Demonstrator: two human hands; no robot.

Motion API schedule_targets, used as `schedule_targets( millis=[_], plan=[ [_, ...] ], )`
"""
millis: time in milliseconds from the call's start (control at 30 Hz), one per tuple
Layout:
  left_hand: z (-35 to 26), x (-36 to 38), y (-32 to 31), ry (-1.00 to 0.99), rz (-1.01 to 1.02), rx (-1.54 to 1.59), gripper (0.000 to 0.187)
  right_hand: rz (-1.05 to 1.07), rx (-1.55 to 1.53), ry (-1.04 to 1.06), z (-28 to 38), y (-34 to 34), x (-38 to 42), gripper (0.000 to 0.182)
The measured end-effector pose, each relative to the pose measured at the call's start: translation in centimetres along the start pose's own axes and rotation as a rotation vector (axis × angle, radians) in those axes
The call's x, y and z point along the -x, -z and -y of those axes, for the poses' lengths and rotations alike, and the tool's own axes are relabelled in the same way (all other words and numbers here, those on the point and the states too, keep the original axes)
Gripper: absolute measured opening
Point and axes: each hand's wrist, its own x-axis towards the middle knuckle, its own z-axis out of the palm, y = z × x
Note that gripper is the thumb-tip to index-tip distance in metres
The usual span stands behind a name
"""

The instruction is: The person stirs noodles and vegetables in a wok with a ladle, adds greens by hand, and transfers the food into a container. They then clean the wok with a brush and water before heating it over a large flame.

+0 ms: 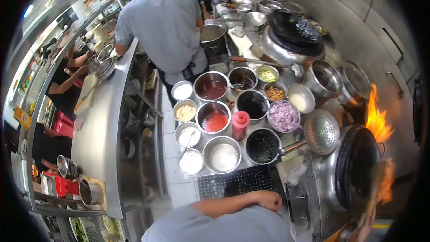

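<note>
My left hand point(270, 200) is curled closed at the stove edge, below a folded white cloth point(295, 175), with nothing visible in it. At the lower right, my right hand point(368, 221) shows only in part, beside a blurred light-brown, stick-like thing point(378, 186) that it seems to grip. That thing reaches up along the right side of a dark wok point(358, 163). Tall orange flames point(378, 118) rise behind and beside the wok. A perforated strainer point(321, 132) lies left of it, its handle over a pot of dark liquid point(263, 146).
Pots of sauce, a red squeeze bottle point(240, 125) and a bowl of chopped purple onion point(284, 116) crowd the counter. Farther back sits a second wok point(295, 27). A co-worker in a grey shirt point(159, 27) stands ahead. A steel shelf counter point(98, 125) runs along the left.
</note>
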Motion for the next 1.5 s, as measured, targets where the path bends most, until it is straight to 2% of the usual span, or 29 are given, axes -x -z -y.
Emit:
schedule_targets(
  millis=[33,100,133,167,233,267,300,333,367,400,467,533,567,600,733,800,833,867,900,967,1033,1133,1167,1233,1333,1400,1433,1467,1500],
  plan=[
    [0.1,-0.1,-0.2,-0.01,0.015,-0.013,0.033,0.102,-0.115,-0.217,-2.3,0.8,-1.3,0.041],
    [0.9,0.0,-0.6,-0.089,-0.138,0.007,0.032,0.335,0.229,-0.327,9.0,-2.9,-3.7,0.036],
    [0.2,0.4,-0.3,-0.03,-0.173,-0.007,0.033,0.426,0.449,-0.058,6.4,-4.1,-5.7,0.037],
    [-0.7,0.7,-0.1,0.015,-0.182,-0.025,0.034,0.452,0.678,0.077,3.6,-5.6,-7.6,0.043],
    [-1.9,0.9,0.2,0.068,-0.239,-0.034,0.037,0.33,0.577,-0.185,6.3,-9.7,-11.4,0.047],
    [-1.7,0.7,-0.1,-0.043,-0.32,-0.064,0.034,0.161,0.649,-0.192,3.8,-11.5,-13.3,0.041],
    [-4.3,0.9,0.4,0.109,-0.265,-0.011,0.033,0.259,0.701,-0.234,3.0,-11.3,-14.9,0.036],
    [-4.9,0.9,0.5,0.111,-0.3,-0.025,0.032,0.269,0.696,-0.068,0.4,-11.4,-15.8,0.03],
    [-4.6,1.9,-0.1,0.122,-0.338,-0.032,0.032,0.488,0.735,-0.122,1.9,-9.6,-15.0,0.029],
    [-4.4,3.2,-0.1,0.121,-0.354,-0.072,0.031,0.505,0.726,-0.239,7.8,-6.8,-12.0,0.028],
    [-4.5,4.5,0.7,0.104,-0.372,-0.135,0.031,0.437,0.76,-0.222,3.4,-6.0,-11.5,0.027],
    [-5.8,5.3,0.3,0.193,-0.5,0.285,0.028,0.363,0.89,-0.227,0.1,-6.0,-12.6,0.031],
    [-8.6,4.2,0.4,0.15,-0.504,0.09,0.027,0.316,0.839,-0.283,0.0,-6.8,-13.5,0.029],
    [-10.1,3.2,0.9,0.138,-0.489,0.086,0.027,0.271,0.795,-0.342,1.1,-8.2,-14.4,0.027],
    [-12.2,2.4,1.5,0.043,-0.35,-0.044,0.028,0.363,0.678,-0.1,0.1,-9.9,-10.9,0.029],
    [-10.0,4.2,1.4,0.055,-0.425,0.045,0.03,0.481,0.719,-0.07,1.6,-5.4,-9.0,0.028],
    [-10.2,4.7,1.7,0.227,-0.407,0.107,0.031,0.481,0.764,-0.117,0.6,-4.8,-10.3,0.027],
    [-10.7,4.6,1.7,0.233,-0.392,0.098,0.031,0.488,0.808,-0.177,-0.9,-4.6,-10.8,0.027],
    [-11.5,3.6,1.7,0.181,-0.393,-0.014,0.032,0.304,0.763,-0.259,-0.3,-5.9,-11.7,0.025],
    [-13.5,2.3,1.3,0.127,-0.4,-0.131,0.032,0.247,0.698,-0.179,-4.0,-9.7,-13.9,0.03],
    [-15.7,1.9,2.1,0.09,-0.291,-0.222,0.033,0.277,0.613,-0.109,-1.5,-10.6,-13.3,0.032],
    [-10.1,5.5,2.6,0.027,-0.392,-0.115,0.034,0.396,0.578,-0.033,-1.9,-6.4,-10.8,0.029],
    [-8.3,6.6,2.3,0.125,-0.429,0.106,0.029,0.33,0.581,-0.087,-2.9,-5.8,-11.5,0.029],
    [-9.4,6.3,2.0,0.123,-0.431,0.019,0.028,0.162,0.555,-0.181,-4.6,-7.5,-12.9,0.033],
    [-10.6,4.7,1.9,0.106,-0.399,-0.038,0.027,-0.035,0.15,-0.031,-5.4,-14.5,-13.8,0.049],
    [-10.9,4.5,1.7,0.135,-0.363,0.011,0.028,0.015,0.016,-0.134,-1.6,-15.9,-12.9,0.054],
    [-10.9,4.5,1.7,0.084,-0.369,-0.112,0.03,0.034,0.094,0.01,-1.4,-15.8,-12.0,0.054],
    [-10.8,5.0,1.6,0.047,-0.398,-0.235,0.034,0.173,-0.028,0.131,-1.9,-14.3,-11.1,0.049],
    [-10.3,5.7,0.9,0.077,-0.493,-0.164,0.034,0.383,-0.02,0.155,-0.2,-10.3,-9.7,0.045]
  ],
)
